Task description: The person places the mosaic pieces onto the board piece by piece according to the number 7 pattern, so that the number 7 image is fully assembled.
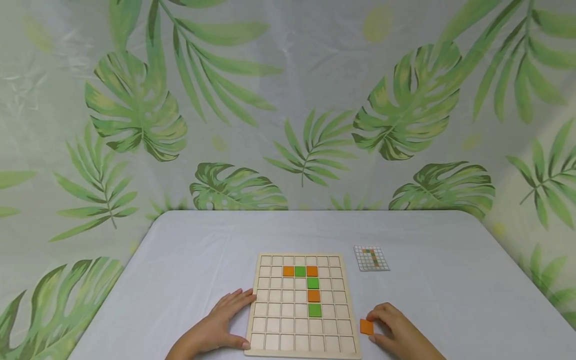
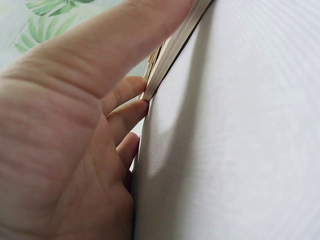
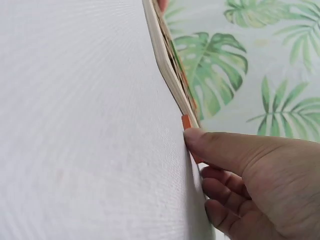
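A wooden grid board [image 1: 272,326] lies on the table with orange and green square tiles in some of its cells. Three tiles sit side by side in the second row from the top, and below the right one, a green tile [image 1: 312,283], an orange tile [image 1: 313,296] and another green tile [image 1: 314,310] run downward. My left hand [image 1: 220,322] touches the board's left edge with spread fingers and thumb. Just right of the board, my right hand [image 1: 396,330] pinches a loose orange tile [image 3: 186,121] between thumb and fingers, low over the tabletop; contact with the table is unclear.
A small pattern card [image 1: 371,258] lies right of the board's upper part, printed with a grid and coloured squares in a similar shape. White cloth covers the table [image 1: 202,250]. Behind it hangs a leaf-printed curtain [image 1: 315,100].
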`<state>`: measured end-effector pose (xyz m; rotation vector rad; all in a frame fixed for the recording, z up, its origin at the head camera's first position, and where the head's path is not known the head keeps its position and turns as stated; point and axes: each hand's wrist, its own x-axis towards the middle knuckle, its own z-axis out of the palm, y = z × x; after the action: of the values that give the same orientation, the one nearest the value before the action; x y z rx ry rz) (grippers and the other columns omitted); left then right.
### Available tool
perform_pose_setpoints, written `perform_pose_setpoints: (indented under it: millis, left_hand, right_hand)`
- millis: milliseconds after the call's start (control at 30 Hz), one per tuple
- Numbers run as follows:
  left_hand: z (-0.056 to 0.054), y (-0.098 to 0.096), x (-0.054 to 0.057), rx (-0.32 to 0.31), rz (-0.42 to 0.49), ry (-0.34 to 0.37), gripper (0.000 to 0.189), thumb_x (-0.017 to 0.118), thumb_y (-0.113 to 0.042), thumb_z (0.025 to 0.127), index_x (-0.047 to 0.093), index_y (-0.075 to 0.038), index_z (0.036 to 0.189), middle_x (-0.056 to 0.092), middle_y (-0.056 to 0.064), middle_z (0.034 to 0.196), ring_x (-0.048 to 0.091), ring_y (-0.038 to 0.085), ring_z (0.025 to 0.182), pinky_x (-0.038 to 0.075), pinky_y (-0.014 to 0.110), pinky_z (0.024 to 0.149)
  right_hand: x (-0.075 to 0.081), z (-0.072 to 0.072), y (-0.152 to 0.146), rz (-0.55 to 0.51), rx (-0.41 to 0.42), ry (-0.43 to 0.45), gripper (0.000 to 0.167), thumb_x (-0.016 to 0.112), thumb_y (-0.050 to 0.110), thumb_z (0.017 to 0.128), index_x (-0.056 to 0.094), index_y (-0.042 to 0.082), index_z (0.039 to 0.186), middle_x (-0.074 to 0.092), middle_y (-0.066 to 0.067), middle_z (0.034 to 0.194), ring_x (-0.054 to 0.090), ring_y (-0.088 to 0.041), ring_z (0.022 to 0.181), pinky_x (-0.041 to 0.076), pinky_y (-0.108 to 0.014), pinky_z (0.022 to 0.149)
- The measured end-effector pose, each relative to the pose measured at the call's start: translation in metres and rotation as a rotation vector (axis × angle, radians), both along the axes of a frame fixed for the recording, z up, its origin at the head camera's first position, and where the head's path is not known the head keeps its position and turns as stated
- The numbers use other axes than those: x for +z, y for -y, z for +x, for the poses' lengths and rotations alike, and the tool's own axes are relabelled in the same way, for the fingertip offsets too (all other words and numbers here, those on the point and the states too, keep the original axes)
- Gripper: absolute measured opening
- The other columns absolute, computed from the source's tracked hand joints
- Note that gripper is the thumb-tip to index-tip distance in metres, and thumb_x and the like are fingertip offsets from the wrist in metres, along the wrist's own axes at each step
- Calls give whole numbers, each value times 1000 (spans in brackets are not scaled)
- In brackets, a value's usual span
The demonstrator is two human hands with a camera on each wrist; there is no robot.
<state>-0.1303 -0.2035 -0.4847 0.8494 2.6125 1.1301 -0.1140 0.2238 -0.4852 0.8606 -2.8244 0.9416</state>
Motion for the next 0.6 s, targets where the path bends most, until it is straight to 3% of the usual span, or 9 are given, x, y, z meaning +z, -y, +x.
perform_pose_setpoints:
  millis: [133, 267, 433, 600]
  left_hand:
    - [0, 0, -1, -2, 2, 3, 91, 72, -49, 64, 36, -8, 137, 27, 12, 144, 12, 39, 132, 1, 52, 102]
    - [0, 0, -1, -2, -4, 3, 92, 72, -49, 64, 36, -8, 137, 27, 12, 144, 12, 39, 132, 2, 54, 102]
    - [-1, 1, -2, -7, -2, 0, 91, 72, -49, 64, 36, -8, 137, 27, 12, 144, 13, 39, 132, 2, 53, 101]
    - [-1, 1, -2, -6, 0, 4, 91, 72, -49, 64, 36, -8, 137, 27, 12, 144, 13, 39, 131, 2, 54, 101]
  right_hand:
    - [2, -1, 1, 7, -26, 68, 23, 67, 26, 80, 59, 11, 96, 48, 6, 99, 50, -9, 88, 47, -26, 76]
    - [8, 1, 5, -11, -41, 34, 23, 69, 18, 78, 58, 10, 97, 52, 7, 97, 50, -7, 84, 48, -25, 73]
    - [18, -1, 22, -84, 17, -10, 22, 68, 12, 78, 58, 9, 98, 54, 7, 93, 48, -5, 75, 46, -23, 62]
    - [29, -4, 50, -134, 103, 11, 22, 66, 12, 81, 57, 6, 100, 56, 3, 93, 50, -7, 74, 47, -23, 61]
